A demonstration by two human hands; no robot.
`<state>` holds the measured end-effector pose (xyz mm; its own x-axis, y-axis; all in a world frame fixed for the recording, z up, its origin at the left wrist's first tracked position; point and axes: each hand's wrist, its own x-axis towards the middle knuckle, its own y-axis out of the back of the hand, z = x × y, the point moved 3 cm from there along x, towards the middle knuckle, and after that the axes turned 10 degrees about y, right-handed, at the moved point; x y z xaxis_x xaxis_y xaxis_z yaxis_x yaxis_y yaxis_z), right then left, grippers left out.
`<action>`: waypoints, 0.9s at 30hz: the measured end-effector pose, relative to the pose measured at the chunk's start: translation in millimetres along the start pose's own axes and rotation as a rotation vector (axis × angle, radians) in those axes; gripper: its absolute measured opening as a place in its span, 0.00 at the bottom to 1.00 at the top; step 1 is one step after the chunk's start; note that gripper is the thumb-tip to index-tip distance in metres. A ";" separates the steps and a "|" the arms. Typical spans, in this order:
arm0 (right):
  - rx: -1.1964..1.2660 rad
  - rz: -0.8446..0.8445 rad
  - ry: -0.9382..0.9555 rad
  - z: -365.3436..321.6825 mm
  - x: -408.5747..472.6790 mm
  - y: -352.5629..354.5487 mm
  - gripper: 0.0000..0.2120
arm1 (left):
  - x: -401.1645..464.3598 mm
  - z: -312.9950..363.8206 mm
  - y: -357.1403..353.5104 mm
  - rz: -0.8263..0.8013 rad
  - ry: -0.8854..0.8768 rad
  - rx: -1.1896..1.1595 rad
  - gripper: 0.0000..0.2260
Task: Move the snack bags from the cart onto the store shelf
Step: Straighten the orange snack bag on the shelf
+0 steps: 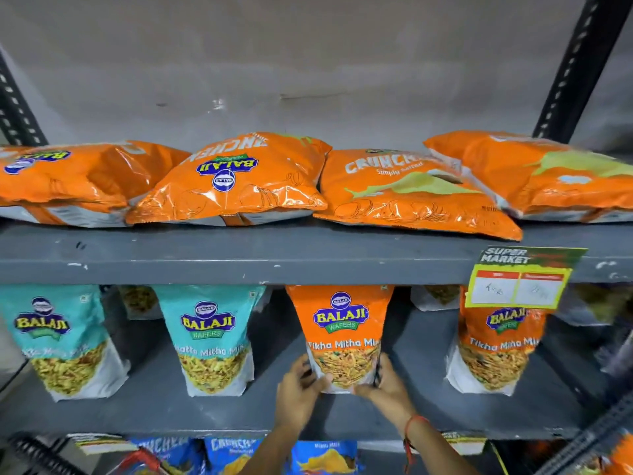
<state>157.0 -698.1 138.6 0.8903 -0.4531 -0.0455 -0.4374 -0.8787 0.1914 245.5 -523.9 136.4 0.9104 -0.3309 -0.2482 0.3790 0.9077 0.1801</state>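
While it stands upright on the middle shelf (411,344), the orange Tikha Mitha bag (344,334) is gripped between left hand (299,389) and right hand (385,389) at its base.

Your hands sit at the middle shelf (421,341), a dark grey board. On it stand 4 pouches: the orange pouch (344,337) between your palms, another orange pouch (496,351) to the right of your right hand, and 2 teal pouches (212,341) (61,341) to the left of your left hand. Above your hands, the upper shelf (239,258) carries 4 orange bags (236,180) lying flat.
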 end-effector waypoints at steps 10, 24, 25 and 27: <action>0.049 0.118 0.067 -25.4 -43.1 18.4 0.51 | -40.4 26.8 -3.8 0.206 -0.111 0.093 0.13; 0.086 0.641 0.039 -7.1 -102.1 199.1 0.34 | -69.8 58.2 -183.2 -0.218 -0.058 0.136 0.21; 0.121 0.618 0.011 0.7 -95.1 212.0 0.36 | -65.3 55.7 -195.9 -0.235 -0.030 0.125 0.24; 0.195 0.522 -0.046 14.1 -79.1 231.4 0.40 | -54.1 51.5 -218.3 -0.257 0.023 0.092 0.30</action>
<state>-16.5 -867.7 172.6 0.5449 -0.8377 -0.0371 -0.8378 -0.5457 0.0154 122.1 -717.4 159.6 0.7785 -0.5406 -0.3187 0.6118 0.7669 0.1937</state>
